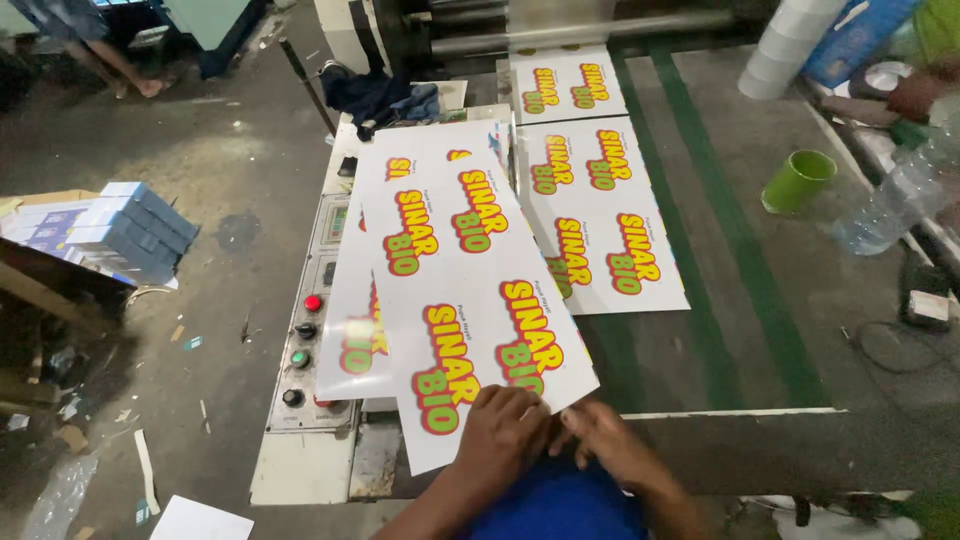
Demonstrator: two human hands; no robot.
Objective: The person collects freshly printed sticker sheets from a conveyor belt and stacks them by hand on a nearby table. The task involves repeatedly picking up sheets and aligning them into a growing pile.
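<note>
The near edge of a glossy white printed sheet (470, 300) is pinched by the fingers (520, 405) of the left hand (500, 435), which are curled closed over its lower border. The right hand (610, 440) is set just beside it, its fingers (575, 425) bent and touching the sheet's lower right corner from beneath. The sheet is stretched away from both hands, tilted up and leftward, and is laid over a second sheet (350, 300) and a control panel (305, 340) with red, green and black buttons. Beyond it, further printed sheets (600, 220) are spread flat on the machine bench (760, 330), which is marked with green stripes. A green cup (798, 180) and a clear plastic bottle (890, 205) are seen well apart to the right.
</note>
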